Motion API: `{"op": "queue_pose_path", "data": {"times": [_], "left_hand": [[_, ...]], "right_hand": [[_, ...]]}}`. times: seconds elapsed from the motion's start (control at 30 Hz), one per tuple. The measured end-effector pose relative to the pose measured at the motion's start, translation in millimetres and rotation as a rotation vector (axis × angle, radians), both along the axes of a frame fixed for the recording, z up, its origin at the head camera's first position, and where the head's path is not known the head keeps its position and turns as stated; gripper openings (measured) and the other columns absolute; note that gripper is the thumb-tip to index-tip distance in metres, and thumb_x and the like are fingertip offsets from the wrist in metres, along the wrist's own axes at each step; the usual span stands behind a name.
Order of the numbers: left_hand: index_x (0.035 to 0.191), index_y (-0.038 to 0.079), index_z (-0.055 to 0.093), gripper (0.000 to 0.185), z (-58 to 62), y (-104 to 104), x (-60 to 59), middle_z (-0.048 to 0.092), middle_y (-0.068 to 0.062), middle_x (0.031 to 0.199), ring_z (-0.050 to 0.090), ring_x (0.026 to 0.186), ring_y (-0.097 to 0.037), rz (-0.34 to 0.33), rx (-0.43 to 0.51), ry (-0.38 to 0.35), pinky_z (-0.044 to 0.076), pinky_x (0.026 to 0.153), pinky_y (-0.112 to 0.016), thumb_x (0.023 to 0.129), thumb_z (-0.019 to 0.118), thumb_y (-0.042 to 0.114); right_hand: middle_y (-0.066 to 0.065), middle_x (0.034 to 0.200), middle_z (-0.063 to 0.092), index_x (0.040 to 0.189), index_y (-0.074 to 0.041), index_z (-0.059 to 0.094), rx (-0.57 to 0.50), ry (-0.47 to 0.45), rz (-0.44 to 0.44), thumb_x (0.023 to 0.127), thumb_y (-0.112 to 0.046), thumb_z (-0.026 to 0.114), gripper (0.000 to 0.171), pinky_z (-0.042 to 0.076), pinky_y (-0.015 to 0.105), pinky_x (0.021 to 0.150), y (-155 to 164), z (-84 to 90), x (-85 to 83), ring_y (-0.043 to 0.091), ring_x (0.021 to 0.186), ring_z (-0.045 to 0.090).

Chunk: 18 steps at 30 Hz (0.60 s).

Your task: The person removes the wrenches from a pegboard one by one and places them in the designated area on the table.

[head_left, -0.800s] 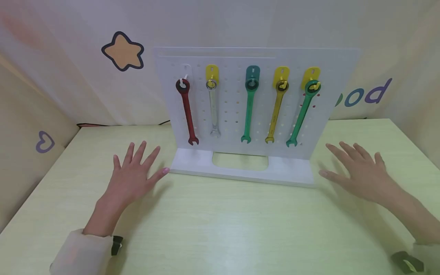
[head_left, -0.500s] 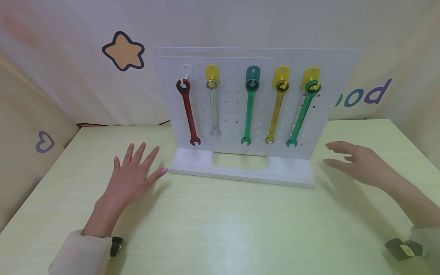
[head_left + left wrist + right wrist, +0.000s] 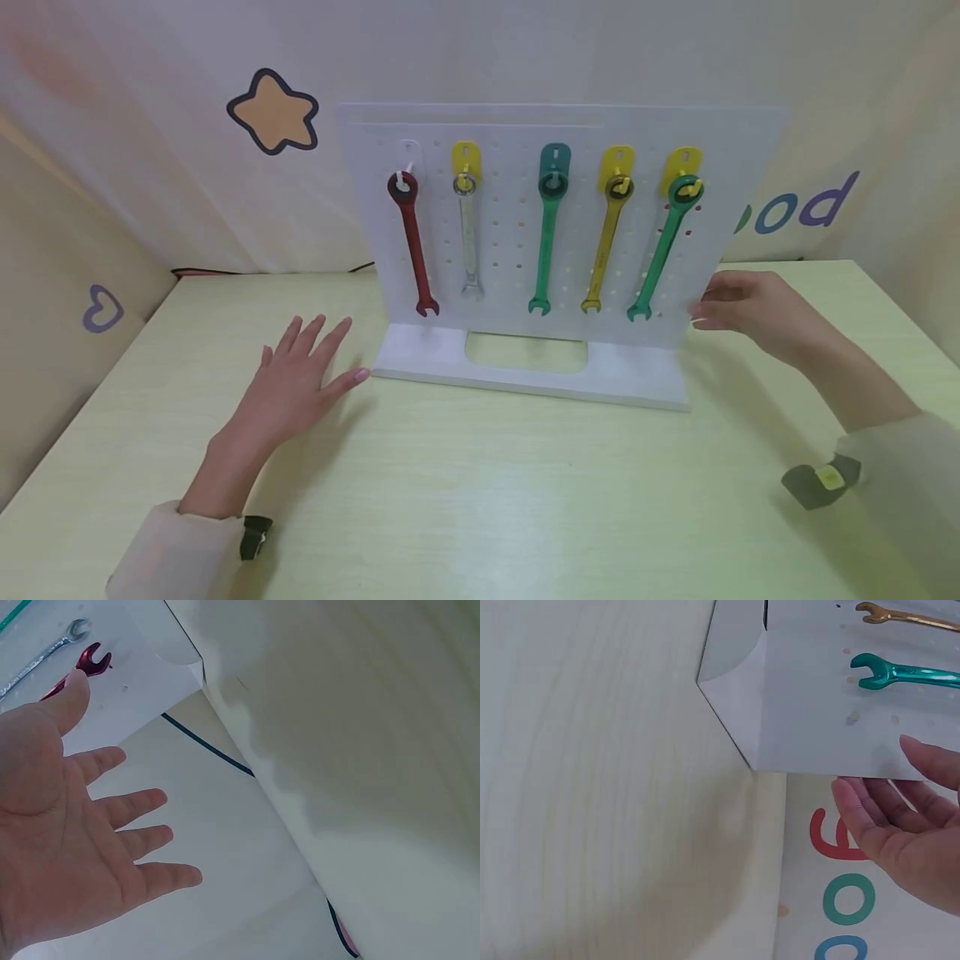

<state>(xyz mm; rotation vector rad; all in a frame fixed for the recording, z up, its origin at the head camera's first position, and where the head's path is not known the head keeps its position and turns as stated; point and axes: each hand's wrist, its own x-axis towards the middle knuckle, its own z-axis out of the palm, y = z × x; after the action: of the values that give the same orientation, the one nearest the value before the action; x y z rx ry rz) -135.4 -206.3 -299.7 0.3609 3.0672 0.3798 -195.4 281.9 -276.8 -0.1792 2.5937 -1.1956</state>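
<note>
A white pegboard (image 3: pixel 495 308) stands upright with several combination wrenches hanging from its hooks: a red wrench (image 3: pixel 416 250), a silver wrench (image 3: pixel 469 237), a middle green wrench (image 3: pixel 546 250), a gold wrench (image 3: pixel 603 250) and a right-hand green wrench (image 3: pixel 660 254). My right hand (image 3: pixel 765 312) is at the board's right edge. In the right wrist view its fingers (image 3: pixel 862 817) pass behind that edge, tips hidden, while the thumb overlaps the front, apart from the fingers. My left hand (image 3: pixel 288 392) spreads its fingers left of the stand base (image 3: pixel 637 371), holding nothing; its palm shows in the left wrist view.
The pale wooden table (image 3: pixel 480 492) extends in front of the board. A light curtain (image 3: pixel 165 125) with a star (image 3: pixel 273 112) and coloured letters hangs behind it. A dark cable (image 3: pixel 206 272) lies along the table's back left edge.
My right hand turns onto its side and moves forward and left to the board's right edge, its fingers drawing together. The left hand stays almost where it was; the wrenches hang as before.
</note>
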Motion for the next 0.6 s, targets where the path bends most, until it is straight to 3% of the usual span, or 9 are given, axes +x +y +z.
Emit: {"op": "queue_pose_path", "data": {"times": [0.13,0.2,0.37,0.47,0.6], "left_hand": [[0.143,0.006,0.024,0.069,0.7,1.1,-1.0,0.021,-0.029,0.143,0.010,0.131,-0.048,-0.018,0.027,0.004,0.013,0.095,-0.072,0.091,0.052,0.041],[0.143,0.005,0.025,0.069,0.9,1.6,-1.7,0.022,-0.029,0.142,0.011,0.131,-0.048,-0.026,0.040,0.005,0.014,0.095,-0.071,0.090,0.054,0.039],[0.142,0.003,0.027,0.068,1.7,3.2,-2.7,0.023,-0.030,0.141,0.013,0.131,-0.047,-0.039,0.057,0.001,0.018,0.099,-0.066,0.090,0.056,0.035],[0.142,0.004,0.026,0.068,3.7,5.4,-2.8,0.023,-0.029,0.142,0.014,0.131,-0.046,-0.036,0.069,-0.016,0.022,0.100,-0.063,0.090,0.057,0.034],[0.143,0.005,0.026,0.068,6.7,10.1,-3.8,0.022,-0.027,0.143,0.016,0.131,-0.044,-0.034,0.090,-0.037,0.025,0.099,-0.062,0.090,0.056,0.034]], "right_hand": [[0.020,0.131,0.046,0.138,0.001,0.034,-0.100,-0.056,-0.065,0.092,-0.025,0.056,0.057,0.042,0.039,0.093,-1.4,-4.0,-7.1,0.011,0.096,0.062],[0.011,0.123,0.055,0.137,0.003,0.035,-0.168,-0.066,-0.096,0.091,-0.020,0.057,0.055,0.045,0.036,0.091,-0.5,-6.4,-9.6,0.010,0.093,0.063],[-0.010,0.094,0.065,0.114,-0.014,0.065,-0.387,-0.113,-0.123,0.087,-0.010,0.063,0.027,0.052,0.029,0.081,4.2,-11.1,-14.4,0.011,0.085,0.065],[-0.009,0.090,0.066,0.094,-0.022,0.071,-0.442,-0.128,-0.120,0.086,-0.007,0.063,0.019,0.053,0.029,0.078,5.3,-11.1,-14.8,0.012,0.083,0.065],[-0.007,0.090,0.066,0.091,-0.022,0.072,-0.446,-0.117,-0.134,0.086,-0.004,0.061,0.021,0.052,0.033,0.079,4.9,-11.3,-14.4,0.013,0.083,0.065]]}}
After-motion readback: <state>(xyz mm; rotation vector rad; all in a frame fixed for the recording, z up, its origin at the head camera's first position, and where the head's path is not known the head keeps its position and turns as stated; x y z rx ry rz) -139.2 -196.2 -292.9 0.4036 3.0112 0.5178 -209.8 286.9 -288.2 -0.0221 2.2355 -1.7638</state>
